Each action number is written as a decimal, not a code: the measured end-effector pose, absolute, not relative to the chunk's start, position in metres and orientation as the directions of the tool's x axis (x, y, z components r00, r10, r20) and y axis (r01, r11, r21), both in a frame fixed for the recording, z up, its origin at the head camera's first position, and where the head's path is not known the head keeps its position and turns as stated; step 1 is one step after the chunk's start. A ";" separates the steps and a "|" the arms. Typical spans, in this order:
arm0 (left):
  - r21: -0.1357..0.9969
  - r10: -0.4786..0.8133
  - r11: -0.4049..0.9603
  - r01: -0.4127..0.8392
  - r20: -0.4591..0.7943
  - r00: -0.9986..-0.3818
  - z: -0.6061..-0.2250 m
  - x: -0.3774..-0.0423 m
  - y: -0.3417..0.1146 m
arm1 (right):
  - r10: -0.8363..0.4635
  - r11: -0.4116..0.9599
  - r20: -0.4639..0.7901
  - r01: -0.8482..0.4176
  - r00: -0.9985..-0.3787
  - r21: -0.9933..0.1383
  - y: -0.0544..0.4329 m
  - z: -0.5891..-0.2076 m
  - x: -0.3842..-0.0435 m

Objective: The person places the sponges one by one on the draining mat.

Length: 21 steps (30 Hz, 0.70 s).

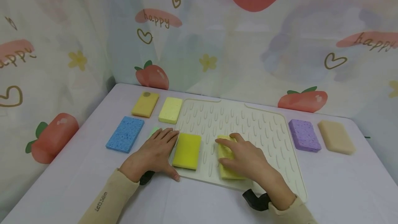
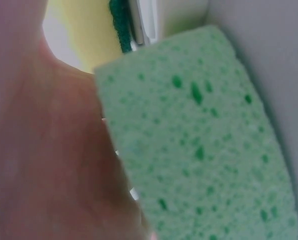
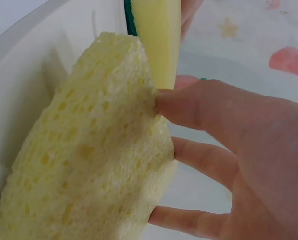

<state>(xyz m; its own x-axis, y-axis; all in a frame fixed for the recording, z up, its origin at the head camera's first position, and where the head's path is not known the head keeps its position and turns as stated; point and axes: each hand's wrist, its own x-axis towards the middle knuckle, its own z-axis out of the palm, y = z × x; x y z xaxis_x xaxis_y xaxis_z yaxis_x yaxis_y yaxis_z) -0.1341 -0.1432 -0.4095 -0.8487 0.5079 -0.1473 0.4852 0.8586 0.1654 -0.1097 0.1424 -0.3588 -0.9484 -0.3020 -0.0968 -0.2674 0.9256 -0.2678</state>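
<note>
On the pale drying mat [image 1: 248, 120] lie two sponges. My right hand [image 1: 245, 156] rests its fingertips and thumb on the top of the pale yellow porous sponge [image 3: 89, 150], partly covering it in the head view. Left of it is a bright yellow scouring sponge [image 1: 187, 151], its dark green layer facing down. My left hand [image 1: 157, 151] spreads flat at the mat's left edge, thumb pointing toward the near edge. Beneath that hand is a light green speckled sponge [image 2: 194, 135], mostly hidden from the head camera.
To the left of the mat lie a blue sponge [image 1: 125, 134], a tan-yellow sponge [image 1: 145, 104] with a dark spot, and a light yellow sponge [image 1: 170, 110]. A purple sponge [image 1: 304, 135] and a beige sponge [image 1: 336, 137] lie to its right. A printed curtain [image 1: 192, 37] hangs behind the white table.
</note>
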 end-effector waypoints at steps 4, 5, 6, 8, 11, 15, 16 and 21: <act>0.167 0.508 0.859 0.485 -0.148 -0.849 -0.409 -0.134 -0.143 | -0.286 0.934 -0.109 -0.251 -0.952 -0.256 0.133 -0.360 -0.111; 0.167 0.508 0.859 0.484 -0.149 -0.849 -0.409 -0.134 -0.143 | -0.282 0.935 -0.109 -0.248 -0.953 -0.255 0.131 -0.360 -0.112; 0.168 0.507 0.859 0.484 -0.150 -0.849 -0.409 -0.134 -0.143 | -0.280 0.936 -0.109 -0.246 -0.954 -0.252 0.128 -0.360 -0.112; 0.170 0.506 0.860 0.481 -0.152 -0.849 -0.409 -0.134 -0.143 | -0.277 0.939 -0.114 -0.243 -0.954 -0.244 0.123 -0.361 -0.113; 0.174 0.503 0.861 0.478 -0.152 -0.851 -0.409 -0.134 -0.143 | -0.272 0.946 -0.130 -0.240 -0.954 -0.217 0.115 -0.364 -0.115; 0.177 0.502 0.861 0.476 -0.151 -0.852 -0.410 -0.134 -0.142 | -0.268 0.957 -0.148 -0.245 -0.952 -0.158 0.109 -0.368 -0.116; 0.177 0.502 0.861 0.477 -0.150 -0.851 -0.410 -0.134 -0.142 | -0.268 0.958 -0.147 -0.247 -0.952 -0.145 0.108 -0.369 -0.116; 0.174 0.506 0.859 0.481 -0.147 -0.850 -0.410 -0.134 -0.142 | -0.253 0.963 -0.136 -0.235 -0.958 -0.133 0.109 -0.372 -0.115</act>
<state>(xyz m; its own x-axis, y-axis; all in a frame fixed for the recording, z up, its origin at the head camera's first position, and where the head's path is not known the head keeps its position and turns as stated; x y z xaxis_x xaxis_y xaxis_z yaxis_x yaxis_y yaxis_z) -0.1339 -0.1418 -0.4099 -0.8498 0.5060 -0.1473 0.4814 0.8591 0.1740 -0.1151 0.1093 -0.3722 -0.9578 -0.2529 -0.1364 -0.2352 0.9627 -0.1335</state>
